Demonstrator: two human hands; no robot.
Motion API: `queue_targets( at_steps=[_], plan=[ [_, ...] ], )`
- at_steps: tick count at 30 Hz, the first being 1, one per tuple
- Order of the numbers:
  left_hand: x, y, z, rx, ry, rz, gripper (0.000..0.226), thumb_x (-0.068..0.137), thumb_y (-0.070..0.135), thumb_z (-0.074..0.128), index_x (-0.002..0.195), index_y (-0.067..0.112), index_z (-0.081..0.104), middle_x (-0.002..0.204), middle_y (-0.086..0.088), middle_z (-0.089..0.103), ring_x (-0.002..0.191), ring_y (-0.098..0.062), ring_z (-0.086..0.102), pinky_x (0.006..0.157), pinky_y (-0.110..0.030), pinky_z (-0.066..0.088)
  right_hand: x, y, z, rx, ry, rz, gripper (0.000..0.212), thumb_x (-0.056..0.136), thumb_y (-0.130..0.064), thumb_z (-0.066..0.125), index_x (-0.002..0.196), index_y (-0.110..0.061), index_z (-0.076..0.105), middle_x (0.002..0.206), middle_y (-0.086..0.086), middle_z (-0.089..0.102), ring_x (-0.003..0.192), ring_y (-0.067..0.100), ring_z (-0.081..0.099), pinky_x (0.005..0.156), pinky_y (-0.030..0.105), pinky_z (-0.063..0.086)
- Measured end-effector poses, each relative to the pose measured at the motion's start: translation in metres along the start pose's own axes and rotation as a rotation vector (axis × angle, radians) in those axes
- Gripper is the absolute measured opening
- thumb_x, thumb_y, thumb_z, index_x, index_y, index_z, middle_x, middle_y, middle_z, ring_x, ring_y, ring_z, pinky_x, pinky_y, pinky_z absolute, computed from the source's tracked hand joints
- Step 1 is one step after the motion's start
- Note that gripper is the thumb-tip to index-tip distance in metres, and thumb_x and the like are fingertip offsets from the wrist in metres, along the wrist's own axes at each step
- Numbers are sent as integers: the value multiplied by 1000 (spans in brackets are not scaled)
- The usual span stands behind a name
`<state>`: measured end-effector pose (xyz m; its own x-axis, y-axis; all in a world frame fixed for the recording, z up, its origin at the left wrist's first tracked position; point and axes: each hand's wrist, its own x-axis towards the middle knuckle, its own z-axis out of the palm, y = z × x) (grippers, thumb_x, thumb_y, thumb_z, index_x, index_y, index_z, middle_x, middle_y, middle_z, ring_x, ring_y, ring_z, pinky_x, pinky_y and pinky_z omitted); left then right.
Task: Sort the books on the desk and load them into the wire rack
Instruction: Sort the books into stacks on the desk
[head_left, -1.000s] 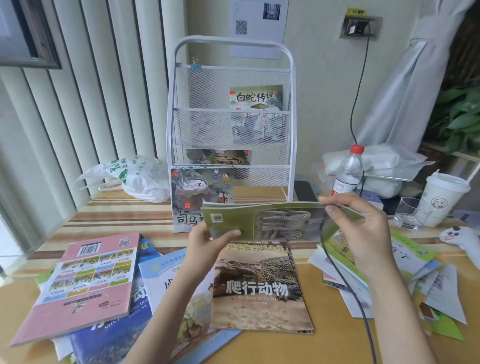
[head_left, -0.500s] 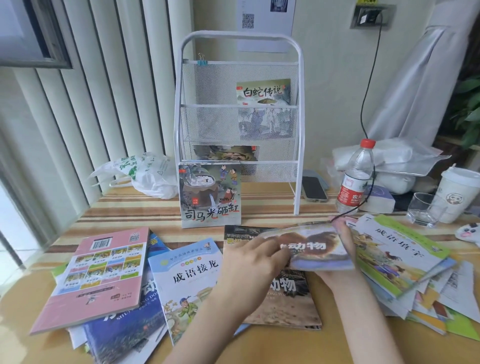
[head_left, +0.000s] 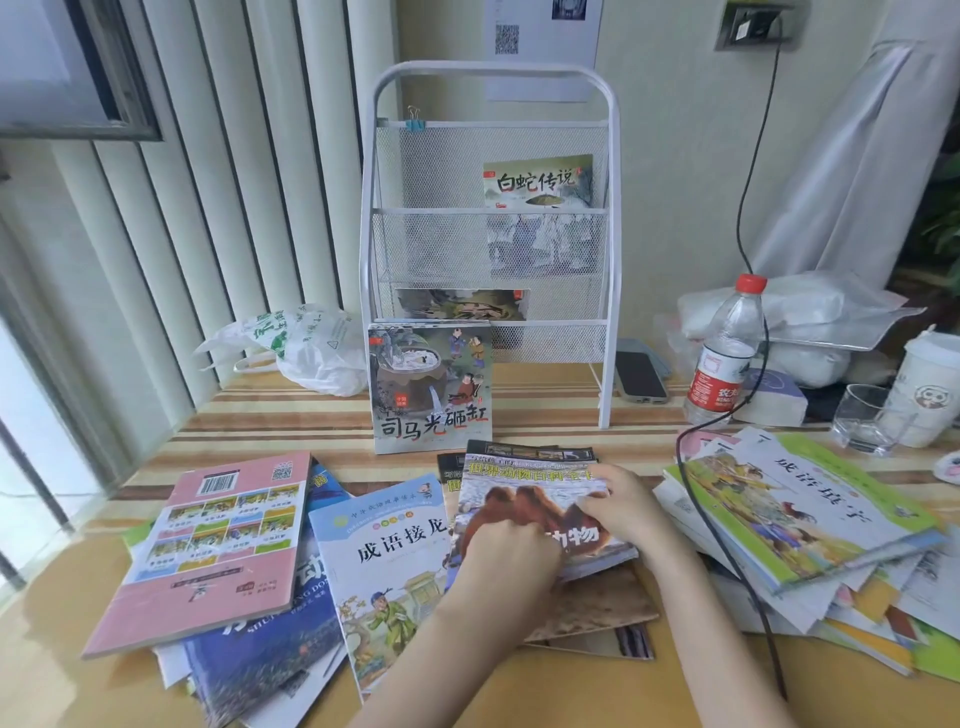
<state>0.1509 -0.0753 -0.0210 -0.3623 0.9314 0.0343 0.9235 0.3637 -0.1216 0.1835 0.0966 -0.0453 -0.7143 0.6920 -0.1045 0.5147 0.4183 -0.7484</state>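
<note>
Head camera looks down at a striped wooden desk (head_left: 291, 431) full of books. Both hands are on 1 book, the camel book (head_left: 530, 506), which lies flat on top of a small stack in the middle of the desk. The left hand (head_left: 506, 553) has its fingers curled on the book's near left part and grips it there. The right hand (head_left: 621, 501) has its fingers curled on the right side of the cover and grips it too.

Just left of the camel book lies a light blue book (head_left: 384, 561). Further left, a pink book (head_left: 218, 545) sits on top of a dark blue book (head_left: 270, 644). On the right is a messy pile with a green-edged book (head_left: 810, 499) on top. A black cable (head_left: 727, 519) runs over that pile.

The white wire rack (head_left: 491, 218) stands at the back of the desk. 1 book with a snake story cover (head_left: 537, 182) sits in its top pocket, on the right. Another book (head_left: 462, 304) sits in a lower pocket. A picture book with children and a big jar (head_left: 428, 387) stands upright, leaning on the rack's front.

Near the rack are a phone (head_left: 640, 376), a water bottle (head_left: 724, 353), a glass (head_left: 865, 418), a paper cup (head_left: 930, 389) and a plastic bag (head_left: 301, 345).
</note>
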Motion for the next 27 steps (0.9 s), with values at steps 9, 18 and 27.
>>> queue_targets(
  at_steps=[9,18,27],
  plan=[
    [5,9,9,-12,0,0,39,88,42,59,108,9,57,96,-13,61,83,-30,61,47,-26,15,-3,9,6,-139,-29,-115,61,87,-20,65,141,-22,39,145,1,43,130,22,43,102,36,38],
    [3,6,37,-209,-190,-54,87,83,75,36,152,33,5,161,-1,0,147,-26,-1,113,-59,-2,-12,11,4,-144,10,-203,54,89,-12,60,138,-30,42,144,-2,44,130,18,43,101,32,38],
    [12,11,32,-292,-112,-209,88,79,81,17,150,29,16,158,-2,16,142,-27,14,109,-56,13,-27,11,-23,-10,289,-286,36,93,-8,52,128,-17,55,130,-2,57,116,12,54,92,16,37]
  ],
)
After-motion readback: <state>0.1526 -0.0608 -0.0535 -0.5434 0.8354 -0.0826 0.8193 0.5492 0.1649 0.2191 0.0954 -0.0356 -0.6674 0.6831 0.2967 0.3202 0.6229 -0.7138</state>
